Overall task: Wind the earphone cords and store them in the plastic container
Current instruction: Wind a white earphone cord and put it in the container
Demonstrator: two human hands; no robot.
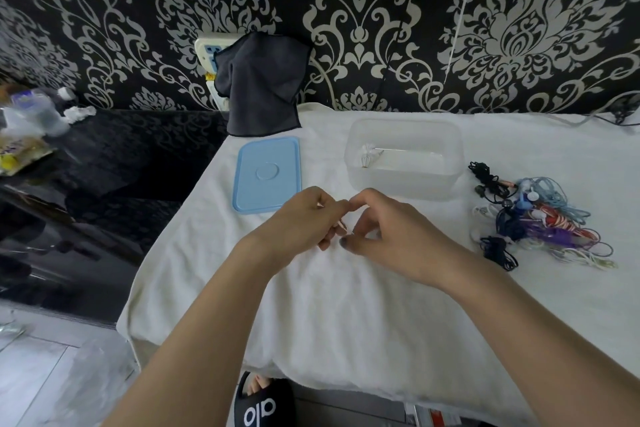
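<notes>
- Here, the left hand (298, 219) and right hand (388, 236) meet fingertip to fingertip over the middle of the white towel (346, 316). Their curled fingers seem to pinch a thin pale cord between them, though it hardly shows against the cloth, so I judge they are winding it, close together to keep the loops small.
- At about 1 o'clock from the hands stands the plastic container (403, 158), open, with one wound white earphone (370, 154) already lying inside.
- Its blue lid (266, 174) lies flat at 11 o'clock, set aside, likely to leave the container's mouth free.
- At 3 o'clock, well apart from the hands, lies the tangled earphone pile (533, 219), probably the supply waiting on the right hand's side.
- A dark cloth (261, 84) hangs at 12 o'clock against the wall.
</notes>
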